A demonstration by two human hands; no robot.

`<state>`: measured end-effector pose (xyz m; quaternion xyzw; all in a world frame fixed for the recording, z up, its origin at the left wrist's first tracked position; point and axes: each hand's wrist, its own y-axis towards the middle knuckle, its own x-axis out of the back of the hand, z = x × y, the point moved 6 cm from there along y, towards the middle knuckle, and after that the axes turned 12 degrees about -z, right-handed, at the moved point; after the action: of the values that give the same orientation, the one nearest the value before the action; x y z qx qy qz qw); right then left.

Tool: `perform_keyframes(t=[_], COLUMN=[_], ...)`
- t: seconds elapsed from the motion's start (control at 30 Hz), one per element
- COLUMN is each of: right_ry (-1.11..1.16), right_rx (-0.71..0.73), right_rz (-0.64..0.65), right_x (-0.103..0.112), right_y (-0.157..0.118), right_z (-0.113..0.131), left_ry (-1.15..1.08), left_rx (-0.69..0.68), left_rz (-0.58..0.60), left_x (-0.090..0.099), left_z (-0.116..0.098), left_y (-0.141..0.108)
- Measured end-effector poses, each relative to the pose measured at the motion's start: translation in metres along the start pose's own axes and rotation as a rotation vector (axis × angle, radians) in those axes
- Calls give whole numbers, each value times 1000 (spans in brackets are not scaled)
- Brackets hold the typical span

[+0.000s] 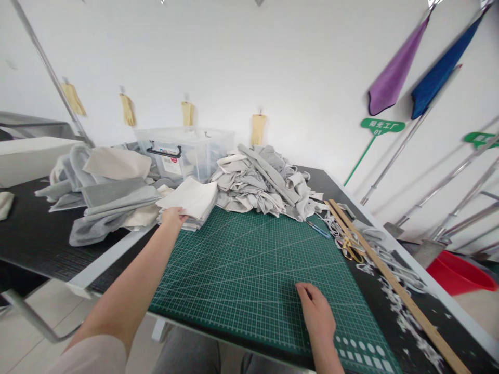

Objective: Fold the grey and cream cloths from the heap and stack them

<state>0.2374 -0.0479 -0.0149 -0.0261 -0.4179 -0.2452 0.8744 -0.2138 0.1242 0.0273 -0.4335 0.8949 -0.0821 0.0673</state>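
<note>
At the near left edge of a neat stack of white and grey cloth pieces [195, 197], my left hand [173, 215] pinches the cloth, with its fingertips on the top white piece. The stack lies on the back left corner of the green cutting mat [241, 265]. My right hand [317, 311] rests over the front right part of the mat, its fingers loosely curled in and nothing visible in them. Behind the mat is a crumpled heap of grey and off-white cloth [261, 182].
Folded grey cloths [113, 202] and a clear plastic box [210, 150] stand at left and back. Blue-handled snips [319, 229], gold-handled scissors [351, 251], a long wooden ruler [401, 291] and white scraps [409, 324] lie right. A red basin [460, 272] is beyond the table.
</note>
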Motion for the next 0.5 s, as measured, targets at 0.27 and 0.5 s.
perform_keyframes(t=[0.27,0.5], right_ry=[15,48], right_rx=[-6,-36], right_rz=[16,34], right_x=[2,0], right_y=[0,1], right_z=[1,-1], left_ry=[213,864], left_rx=[-692,-1034], left_rz=[-604,15], left_x=[41,-90], left_z=[-56,-71], left_y=[-27,-18])
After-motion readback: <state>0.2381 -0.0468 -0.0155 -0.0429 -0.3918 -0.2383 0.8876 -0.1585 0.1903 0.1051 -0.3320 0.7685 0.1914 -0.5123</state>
